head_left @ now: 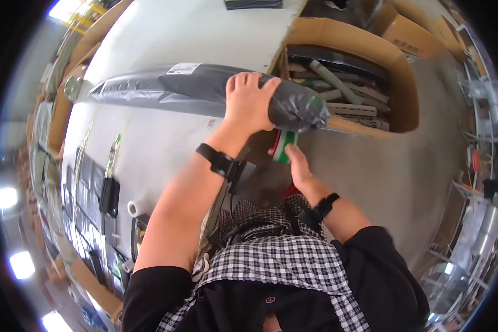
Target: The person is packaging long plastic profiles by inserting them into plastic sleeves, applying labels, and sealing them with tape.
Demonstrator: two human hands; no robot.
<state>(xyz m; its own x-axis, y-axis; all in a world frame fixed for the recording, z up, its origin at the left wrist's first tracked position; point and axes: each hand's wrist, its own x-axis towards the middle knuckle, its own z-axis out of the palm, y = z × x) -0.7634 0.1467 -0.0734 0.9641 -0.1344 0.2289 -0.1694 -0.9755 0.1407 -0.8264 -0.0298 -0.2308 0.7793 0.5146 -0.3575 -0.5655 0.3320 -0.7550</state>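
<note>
A long package (196,88) wrapped in dark grey plastic lies across the white table, with a white label on top. Its right end, bunched and crumpled with a strip of green tape on it, sticks out past the table's edge. My left hand (249,102) grips the package near that end, its fingers over the top and the thumb to the right. Just below the end, my right hand (299,166) is closed on a roll of green tape (285,146). Part of the roll and some of the fingers are hidden.
On the right of the table (166,39) stands a big cardboard box (409,105) with long tubes and rolled pieces. A black tape-like dispenser (109,196) and a white roll (133,208) lie at the left. Shelving (481,216) runs along the right side.
</note>
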